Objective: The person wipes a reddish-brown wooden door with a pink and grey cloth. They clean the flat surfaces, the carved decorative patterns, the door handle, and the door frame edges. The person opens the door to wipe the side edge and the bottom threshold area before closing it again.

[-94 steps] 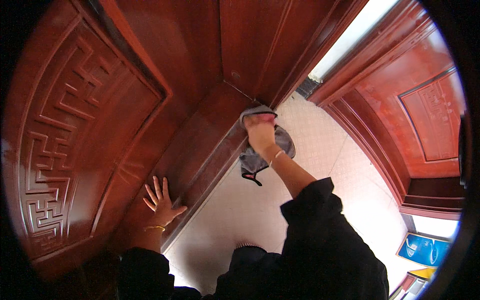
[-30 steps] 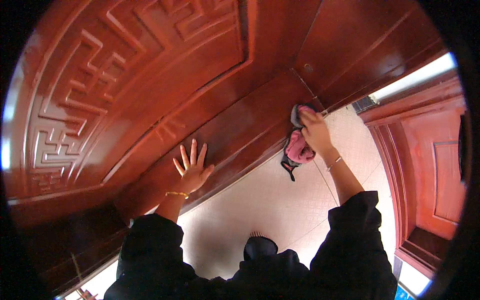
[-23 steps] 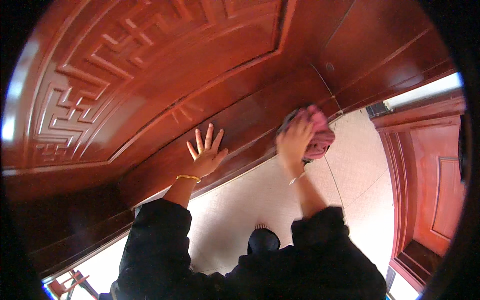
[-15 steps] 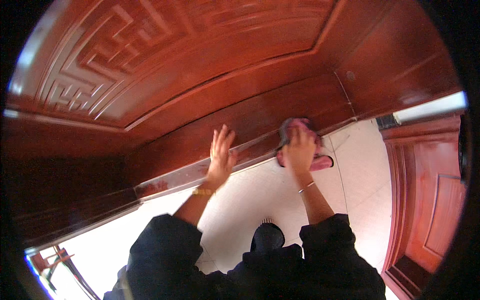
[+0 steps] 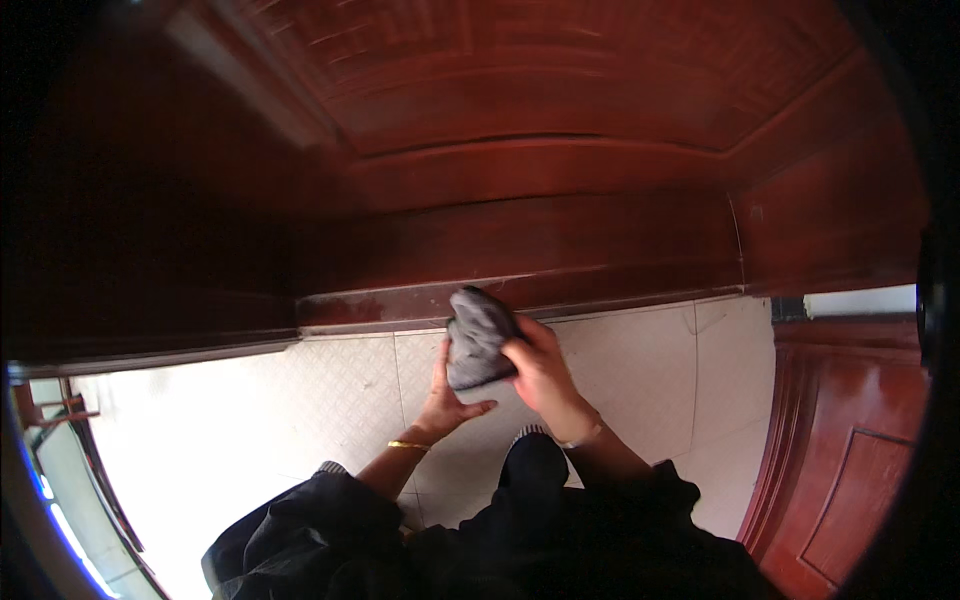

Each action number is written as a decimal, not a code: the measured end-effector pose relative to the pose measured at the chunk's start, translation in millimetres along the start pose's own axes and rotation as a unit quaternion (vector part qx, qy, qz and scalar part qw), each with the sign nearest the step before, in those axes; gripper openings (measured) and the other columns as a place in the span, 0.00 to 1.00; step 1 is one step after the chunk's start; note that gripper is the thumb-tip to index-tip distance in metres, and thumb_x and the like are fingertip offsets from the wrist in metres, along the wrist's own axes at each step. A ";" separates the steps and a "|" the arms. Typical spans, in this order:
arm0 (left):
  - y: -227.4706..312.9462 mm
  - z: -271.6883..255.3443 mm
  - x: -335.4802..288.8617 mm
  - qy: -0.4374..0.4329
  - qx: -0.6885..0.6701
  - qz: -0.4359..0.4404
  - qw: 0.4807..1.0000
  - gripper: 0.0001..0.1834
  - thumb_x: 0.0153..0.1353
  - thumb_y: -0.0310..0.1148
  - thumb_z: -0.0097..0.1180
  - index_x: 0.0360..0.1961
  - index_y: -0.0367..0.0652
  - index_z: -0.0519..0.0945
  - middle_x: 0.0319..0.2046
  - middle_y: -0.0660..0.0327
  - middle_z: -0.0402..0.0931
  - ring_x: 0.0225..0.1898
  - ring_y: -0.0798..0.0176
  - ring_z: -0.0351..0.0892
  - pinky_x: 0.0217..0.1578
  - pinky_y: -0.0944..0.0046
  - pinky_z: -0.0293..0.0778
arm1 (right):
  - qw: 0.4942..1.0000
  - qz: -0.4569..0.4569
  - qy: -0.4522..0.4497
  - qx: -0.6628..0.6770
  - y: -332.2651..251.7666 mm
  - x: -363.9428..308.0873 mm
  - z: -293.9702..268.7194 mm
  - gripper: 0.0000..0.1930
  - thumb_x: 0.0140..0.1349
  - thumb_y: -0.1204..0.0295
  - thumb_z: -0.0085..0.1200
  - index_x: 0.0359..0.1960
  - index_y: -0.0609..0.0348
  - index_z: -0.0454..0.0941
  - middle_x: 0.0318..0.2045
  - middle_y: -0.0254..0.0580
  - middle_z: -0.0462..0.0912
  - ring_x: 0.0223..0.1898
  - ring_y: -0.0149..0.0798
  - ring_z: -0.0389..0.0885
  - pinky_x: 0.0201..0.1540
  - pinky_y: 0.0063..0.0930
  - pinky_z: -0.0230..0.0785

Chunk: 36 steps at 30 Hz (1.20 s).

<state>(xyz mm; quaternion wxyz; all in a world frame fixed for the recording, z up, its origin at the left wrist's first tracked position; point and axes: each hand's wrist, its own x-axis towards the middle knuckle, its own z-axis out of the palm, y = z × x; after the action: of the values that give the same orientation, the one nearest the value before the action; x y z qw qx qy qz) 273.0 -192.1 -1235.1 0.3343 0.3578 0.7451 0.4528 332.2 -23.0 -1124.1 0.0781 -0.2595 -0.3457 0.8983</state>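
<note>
A folded grey cleaning cloth (image 5: pixel 477 338) is held up in front of the base of the dark red wooden furniture (image 5: pixel 530 235). My right hand (image 5: pixel 542 372) grips its right edge, with the thumb on top and the other fingers hidden behind. At the lower left of the cloth is my left hand (image 5: pixel 443 402), thumb stretched away and fingers reaching up along the cloth's left edge. Part of those fingers is hidden behind the cloth. I cannot tell how firmly they touch it.
The furniture's low base ledge (image 5: pixel 370 308) runs across ahead of me. Pale floor tiles (image 5: pixel 340 385) lie below my hands. A red wooden panelled cabinet (image 5: pixel 860 450) stands at the right. My knee (image 5: pixel 533 465) shows between my arms.
My right hand has lifted the cloth off the base and brought it left, towards me; its grey side shows instead of the pink. My left hand has come down beside it. The view has turned.
</note>
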 end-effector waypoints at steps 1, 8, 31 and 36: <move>-11.8 8.4 1.7 -0.065 0.094 -0.001 0.993 0.53 0.40 0.52 0.67 0.66 0.53 0.53 0.65 0.50 0.47 0.67 0.48 0.42 0.64 0.42 0.32 | 0.989 -0.071 -0.044 0.121 2.0 -13.1 0.0 0.15 0.61 0.79 0.42 0.49 0.61 0.72 0.44 0.43 0.76 0.48 0.34 0.75 0.49 0.34 0.72; 46.4 53.7 4.8 -0.228 -0.064 -0.045 0.971 0.33 0.47 0.42 0.60 0.54 0.41 0.66 0.42 0.44 0.76 0.45 0.44 0.75 0.47 0.53 0.69 | 0.673 -0.325 0.355 -0.562 -32.2 -7.2 -110.1 0.16 0.63 0.74 0.42 0.51 0.67 0.68 0.52 0.51 0.70 0.53 0.46 0.70 0.55 0.37 0.63; 68.5 -149.5 -66.8 -0.305 0.052 -0.212 0.927 0.30 0.49 0.38 0.58 0.52 0.43 0.63 0.37 0.50 0.76 0.39 0.54 0.78 0.40 0.57 0.72 | 0.689 -0.357 -0.030 -0.630 105.1 81.7 32.6 0.21 0.48 0.79 0.54 0.47 0.54 0.75 0.49 0.45 0.74 0.47 0.49 0.75 0.47 0.38 0.70; 81.0 -136.0 -77.7 -0.228 -0.072 -0.195 0.951 0.34 0.50 0.33 0.60 0.57 0.46 0.58 0.39 0.48 0.75 0.41 0.52 0.78 0.41 0.57 0.73 | 0.576 -0.360 0.129 -0.723 63.1 24.8 -28.6 0.20 0.52 0.76 0.50 0.49 0.66 0.70 0.52 0.54 0.68 0.53 0.55 0.66 0.56 0.48 0.58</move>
<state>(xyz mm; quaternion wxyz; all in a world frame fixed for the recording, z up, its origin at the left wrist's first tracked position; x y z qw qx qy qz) 220.3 -289.3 -1097.7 0.6019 0.2744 0.6697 0.3375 328.3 -45.6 -1194.0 0.2253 -0.1973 -0.9317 0.2057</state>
